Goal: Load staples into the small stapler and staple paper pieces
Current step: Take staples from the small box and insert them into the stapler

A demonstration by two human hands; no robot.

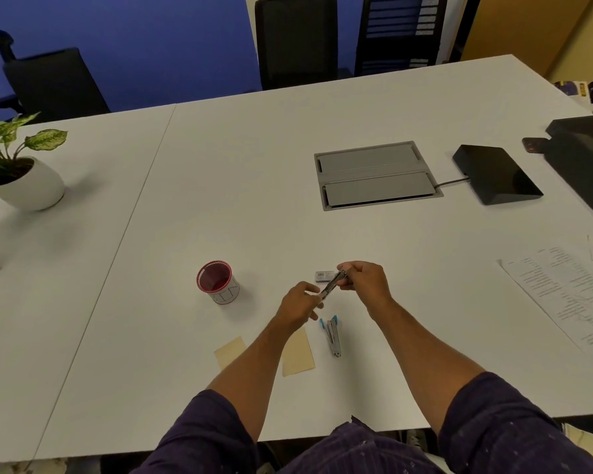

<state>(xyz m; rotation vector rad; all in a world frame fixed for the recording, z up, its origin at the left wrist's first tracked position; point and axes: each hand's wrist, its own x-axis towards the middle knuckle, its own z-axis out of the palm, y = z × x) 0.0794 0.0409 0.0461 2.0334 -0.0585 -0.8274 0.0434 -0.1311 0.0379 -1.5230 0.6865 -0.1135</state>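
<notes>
Sitting at a white table [254, 186] in a blue-walled office, black chairs [295, 39] behind. Both hands raised, left hand [300, 302] and right hand [365, 278] pinching opposite ends of a staple strip [332, 285]. Small stapler [332, 336] lying just below the fingertips, paper pieces [298, 354] beside it, staple box [324, 276] just behind.

Staple strip [332, 285] held tilted above table; silver stapler [332, 336] flat below; two tan papers [298, 354] beside.

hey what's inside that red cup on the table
The red cup stands upright; its visible inner wall and part of the bottom look dark red, with nothing showing in it. The near rim hides the rest of the bottom.
</notes>
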